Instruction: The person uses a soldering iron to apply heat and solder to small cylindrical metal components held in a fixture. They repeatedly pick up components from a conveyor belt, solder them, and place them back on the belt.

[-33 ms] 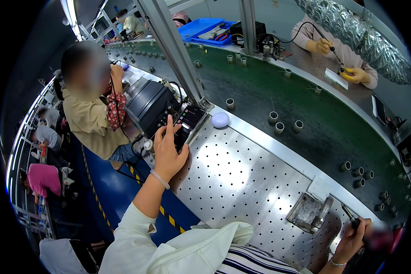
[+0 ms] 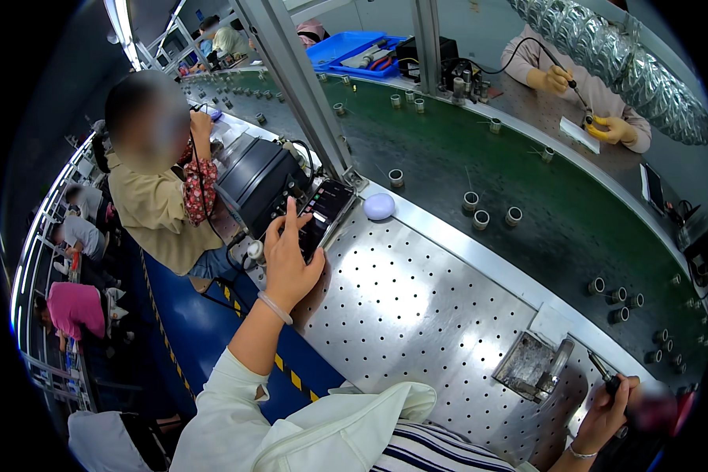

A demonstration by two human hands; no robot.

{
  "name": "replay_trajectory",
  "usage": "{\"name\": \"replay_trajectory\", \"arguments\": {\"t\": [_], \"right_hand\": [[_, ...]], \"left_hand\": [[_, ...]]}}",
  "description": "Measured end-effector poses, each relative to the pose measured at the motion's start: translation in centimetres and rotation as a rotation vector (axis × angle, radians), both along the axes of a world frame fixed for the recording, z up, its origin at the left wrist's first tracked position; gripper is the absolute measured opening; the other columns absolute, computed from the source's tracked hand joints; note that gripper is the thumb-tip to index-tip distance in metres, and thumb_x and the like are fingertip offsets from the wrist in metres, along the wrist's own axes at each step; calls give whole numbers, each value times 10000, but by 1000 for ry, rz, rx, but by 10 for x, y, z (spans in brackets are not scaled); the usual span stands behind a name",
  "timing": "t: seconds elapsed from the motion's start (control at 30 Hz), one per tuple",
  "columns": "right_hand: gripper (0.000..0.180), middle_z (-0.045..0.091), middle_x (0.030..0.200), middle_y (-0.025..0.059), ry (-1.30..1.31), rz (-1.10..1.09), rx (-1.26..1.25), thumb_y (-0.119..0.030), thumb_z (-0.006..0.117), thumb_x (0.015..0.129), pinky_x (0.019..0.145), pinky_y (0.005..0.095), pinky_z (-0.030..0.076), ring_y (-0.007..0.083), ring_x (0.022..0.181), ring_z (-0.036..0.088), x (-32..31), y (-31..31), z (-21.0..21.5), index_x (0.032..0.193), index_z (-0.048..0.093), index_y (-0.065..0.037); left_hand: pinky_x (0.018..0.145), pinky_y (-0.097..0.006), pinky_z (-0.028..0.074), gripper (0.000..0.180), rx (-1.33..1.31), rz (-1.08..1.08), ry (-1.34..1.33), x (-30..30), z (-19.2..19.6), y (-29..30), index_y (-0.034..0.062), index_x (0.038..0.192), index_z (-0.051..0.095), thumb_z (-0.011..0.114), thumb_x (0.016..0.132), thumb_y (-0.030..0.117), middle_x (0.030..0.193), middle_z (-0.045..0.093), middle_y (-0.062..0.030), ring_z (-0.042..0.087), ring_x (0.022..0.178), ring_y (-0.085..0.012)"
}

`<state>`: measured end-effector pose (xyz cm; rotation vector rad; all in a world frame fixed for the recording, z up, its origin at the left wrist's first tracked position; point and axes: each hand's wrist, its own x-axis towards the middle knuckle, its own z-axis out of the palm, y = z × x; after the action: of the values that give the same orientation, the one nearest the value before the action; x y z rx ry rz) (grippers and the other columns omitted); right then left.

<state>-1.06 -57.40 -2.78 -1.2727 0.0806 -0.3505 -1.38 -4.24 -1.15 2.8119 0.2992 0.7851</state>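
My left hand [image 2: 287,263] reaches to the far left of the perforated steel worktable [image 2: 417,315] and grips the near end of a black smartphone [image 2: 328,206], index finger stretched along its left edge. The phone's screen is lit. At the lower right my right hand [image 2: 606,415] is closed around a thin dark pen-like tool [image 2: 598,368] that points up and to the left. Just left of that tool sits a small square metal fixture [image 2: 536,363]. A white domed object [image 2: 379,206] lies right of the phone.
A green conveyor belt [image 2: 527,181] with several small metal cylinders curves behind the table. A black machine [image 2: 256,179] stands left of the phone, beside a seated co-worker [image 2: 157,197]. Across the belt another person [image 2: 582,86] works in yellow gloves. A slanted metal post [image 2: 299,86] rises behind the phone.
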Motion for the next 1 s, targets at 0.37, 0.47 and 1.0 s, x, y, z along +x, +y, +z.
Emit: {"name": "replay_trajectory", "arguments": {"t": [0.37,0.47,1.0], "right_hand": [[148,381,652,-39,-10,-39,-1,-158,507,952,478,182,240,30,524,300,0,5,4,841,459,-73],[166,382,642,-39,-14,-70,-5,-146,505,950,465,183,233,28,514,293,2,11,8,812,453,-70],[169,393,655,-39,-4,-122,-15,-145,503,949,465,172,243,22,518,305,2,19,14,810,453,-63]], "left_hand": [[1081,-418,241,1250,-126,-79,111,33,11,20,-69,1447,3,824,600,347,1342,439,-221,334,1264,-363],[1088,-409,235,1263,-92,-73,166,46,13,25,-101,1431,8,822,595,383,1324,455,-226,332,1268,-374],[1091,-416,205,1240,-100,-68,106,39,20,17,-54,1454,18,818,606,371,1334,472,-186,314,1285,-344]]}}
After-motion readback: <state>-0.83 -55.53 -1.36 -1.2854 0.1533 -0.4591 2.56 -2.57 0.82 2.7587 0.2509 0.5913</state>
